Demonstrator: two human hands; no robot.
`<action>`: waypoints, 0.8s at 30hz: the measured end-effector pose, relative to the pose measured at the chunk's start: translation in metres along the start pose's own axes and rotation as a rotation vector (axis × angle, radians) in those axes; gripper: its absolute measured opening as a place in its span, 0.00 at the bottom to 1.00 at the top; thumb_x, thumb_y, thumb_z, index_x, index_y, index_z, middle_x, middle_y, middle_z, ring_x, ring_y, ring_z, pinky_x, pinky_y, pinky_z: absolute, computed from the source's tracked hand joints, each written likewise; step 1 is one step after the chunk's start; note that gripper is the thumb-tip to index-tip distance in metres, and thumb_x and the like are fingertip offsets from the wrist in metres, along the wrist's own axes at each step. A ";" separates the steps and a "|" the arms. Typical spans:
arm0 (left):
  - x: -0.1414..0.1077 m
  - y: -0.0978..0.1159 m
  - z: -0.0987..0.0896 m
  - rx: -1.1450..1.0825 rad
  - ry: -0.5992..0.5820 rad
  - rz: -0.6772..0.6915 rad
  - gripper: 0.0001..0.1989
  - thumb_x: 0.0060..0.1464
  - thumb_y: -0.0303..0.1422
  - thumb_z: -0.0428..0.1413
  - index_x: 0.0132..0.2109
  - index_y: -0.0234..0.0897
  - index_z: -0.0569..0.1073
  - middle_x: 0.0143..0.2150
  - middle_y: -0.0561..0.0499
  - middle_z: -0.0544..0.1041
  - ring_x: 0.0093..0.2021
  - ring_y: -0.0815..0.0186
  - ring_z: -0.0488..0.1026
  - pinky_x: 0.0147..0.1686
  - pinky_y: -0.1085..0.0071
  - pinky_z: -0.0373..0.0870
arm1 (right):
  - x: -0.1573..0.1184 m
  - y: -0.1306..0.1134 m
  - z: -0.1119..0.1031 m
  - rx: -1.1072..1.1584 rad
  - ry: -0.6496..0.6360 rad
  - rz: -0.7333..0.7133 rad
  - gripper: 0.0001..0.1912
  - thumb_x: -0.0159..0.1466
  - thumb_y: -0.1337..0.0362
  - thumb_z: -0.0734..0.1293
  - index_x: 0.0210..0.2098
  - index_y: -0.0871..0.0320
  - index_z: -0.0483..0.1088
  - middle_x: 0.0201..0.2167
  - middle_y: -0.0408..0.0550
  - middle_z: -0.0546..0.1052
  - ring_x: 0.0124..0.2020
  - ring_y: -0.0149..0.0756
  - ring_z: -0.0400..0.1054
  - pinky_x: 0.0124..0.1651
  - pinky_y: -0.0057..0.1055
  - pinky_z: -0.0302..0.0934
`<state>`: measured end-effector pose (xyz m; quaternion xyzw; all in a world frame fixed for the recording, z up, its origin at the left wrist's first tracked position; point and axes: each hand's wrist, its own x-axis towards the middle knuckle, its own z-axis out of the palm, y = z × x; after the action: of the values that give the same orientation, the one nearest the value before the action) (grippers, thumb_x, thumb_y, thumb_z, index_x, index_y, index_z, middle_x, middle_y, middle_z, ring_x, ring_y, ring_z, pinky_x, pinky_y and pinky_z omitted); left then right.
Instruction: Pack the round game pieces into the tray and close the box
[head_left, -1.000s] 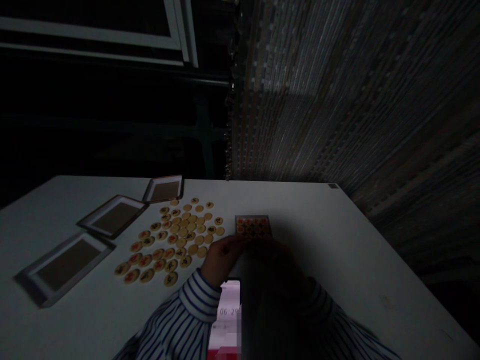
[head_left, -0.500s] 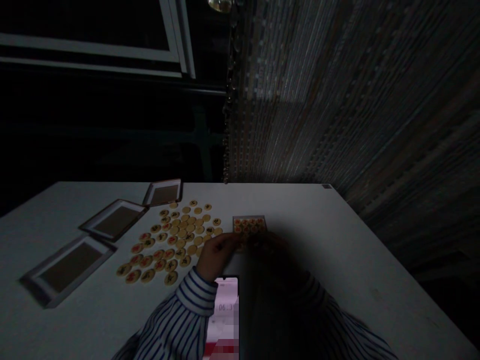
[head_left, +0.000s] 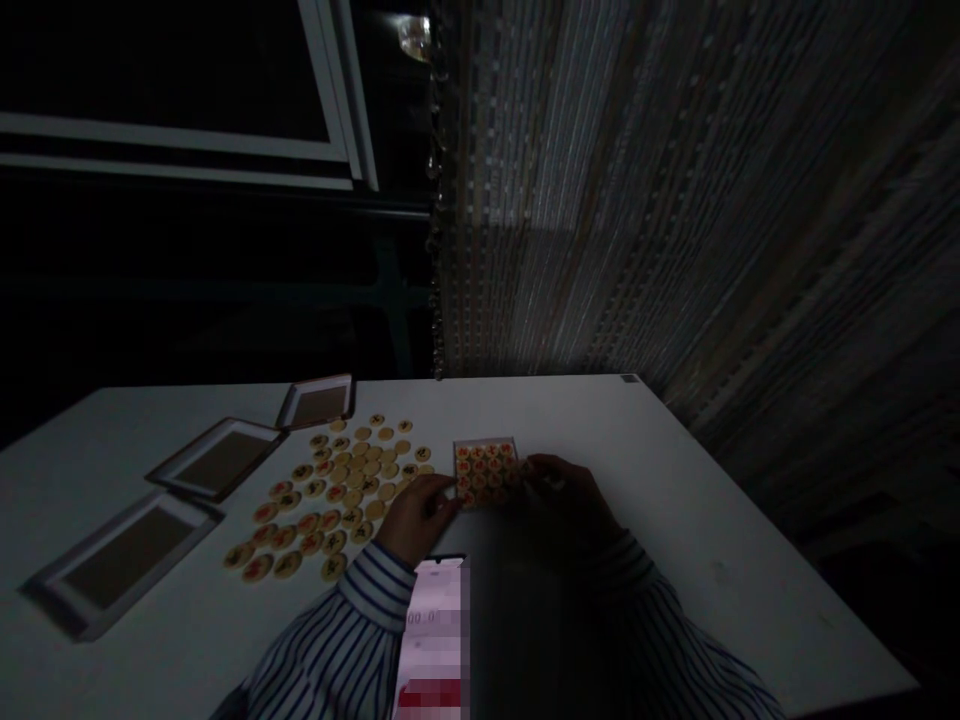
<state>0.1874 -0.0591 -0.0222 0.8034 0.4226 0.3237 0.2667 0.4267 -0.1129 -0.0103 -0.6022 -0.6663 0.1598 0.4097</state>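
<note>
A shallow box [head_left: 455, 457] holds Chinese chess pieces [head_left: 480, 467] set in close rows, most with red characters. My left hand [head_left: 414, 515] is closed at the near left corner of this box, thumb and fingertips on its edge. At the right side, my right hand [head_left: 568, 490] pinches one chess piece [head_left: 526, 467] just beside the box wall; shadow hides part of its fingers. Many loose chess pieces [head_left: 356, 470] are spread left of my left hand, some showing red or black characters and others plain side up.
Three shallow trays with pale rims stand in a slanting line on the left: a near tray [head_left: 112, 615], a middle tray [head_left: 225, 425] and a far tray [head_left: 319, 382]. A lit phone [head_left: 431, 640] lies by my left sleeve. Behind the white table [head_left: 570, 400] hangs a string curtain [head_left: 570, 250].
My right hand has moved from over the box to its right side, uncovering the rows of pieces. My left hand has drawn back slightly to the corner. The view has shifted a little.
</note>
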 end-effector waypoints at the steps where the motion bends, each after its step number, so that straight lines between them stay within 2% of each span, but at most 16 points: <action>1: 0.000 -0.002 0.001 0.027 -0.009 0.016 0.14 0.49 0.34 0.51 0.42 0.35 0.73 0.39 0.44 0.75 0.37 0.64 0.72 0.40 0.67 0.69 | -0.001 -0.001 0.001 0.033 -0.005 0.034 0.12 0.58 0.63 0.62 0.40 0.59 0.69 0.33 0.48 0.76 0.32 0.34 0.70 0.34 0.30 0.65; 4: -0.002 -0.007 0.005 0.105 -0.018 0.053 0.14 0.49 0.35 0.51 0.44 0.36 0.72 0.45 0.44 0.73 0.45 0.61 0.70 0.46 0.63 0.67 | -0.003 -0.007 0.006 0.152 -0.035 0.140 0.13 0.57 0.61 0.62 0.39 0.59 0.69 0.33 0.49 0.77 0.33 0.36 0.71 0.35 0.32 0.66; 7: -0.004 -0.013 0.009 0.180 -0.043 0.094 0.15 0.50 0.35 0.52 0.46 0.38 0.71 0.49 0.43 0.71 0.49 0.60 0.68 0.48 0.61 0.66 | -0.004 -0.011 0.011 0.216 -0.058 0.202 0.14 0.57 0.59 0.62 0.39 0.59 0.69 0.33 0.50 0.77 0.34 0.38 0.72 0.35 0.32 0.67; 11: -0.007 -0.019 0.018 0.258 -0.085 0.135 0.16 0.49 0.31 0.52 0.47 0.35 0.71 0.50 0.41 0.69 0.48 0.59 0.68 0.47 0.63 0.67 | -0.004 -0.009 0.014 0.227 -0.050 0.258 0.15 0.56 0.58 0.62 0.39 0.60 0.70 0.34 0.50 0.77 0.35 0.38 0.72 0.35 0.32 0.67; 15: -0.008 -0.023 0.024 0.304 -0.073 0.163 0.15 0.49 0.29 0.52 0.46 0.35 0.71 0.49 0.42 0.71 0.47 0.60 0.70 0.46 0.65 0.68 | -0.004 -0.010 0.014 0.235 -0.061 0.264 0.15 0.56 0.58 0.62 0.39 0.59 0.70 0.34 0.49 0.77 0.36 0.38 0.71 0.36 0.33 0.67; 19: -0.007 -0.024 0.023 0.343 -0.068 0.163 0.14 0.50 0.30 0.51 0.45 0.36 0.72 0.46 0.43 0.73 0.45 0.61 0.71 0.44 0.64 0.70 | -0.005 -0.014 0.016 0.237 -0.044 0.228 0.15 0.56 0.57 0.62 0.39 0.59 0.70 0.35 0.49 0.77 0.36 0.39 0.71 0.37 0.34 0.67; 24: -0.006 -0.022 0.020 0.358 -0.086 0.182 0.14 0.50 0.28 0.50 0.45 0.35 0.72 0.46 0.44 0.73 0.45 0.62 0.71 0.44 0.66 0.70 | -0.005 -0.015 0.016 0.303 -0.103 0.233 0.16 0.56 0.58 0.62 0.42 0.60 0.69 0.37 0.50 0.76 0.38 0.39 0.71 0.40 0.35 0.67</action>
<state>0.1883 -0.0564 -0.0523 0.8859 0.3874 0.2317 0.1073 0.4044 -0.1168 -0.0114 -0.5978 -0.5806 0.3351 0.4396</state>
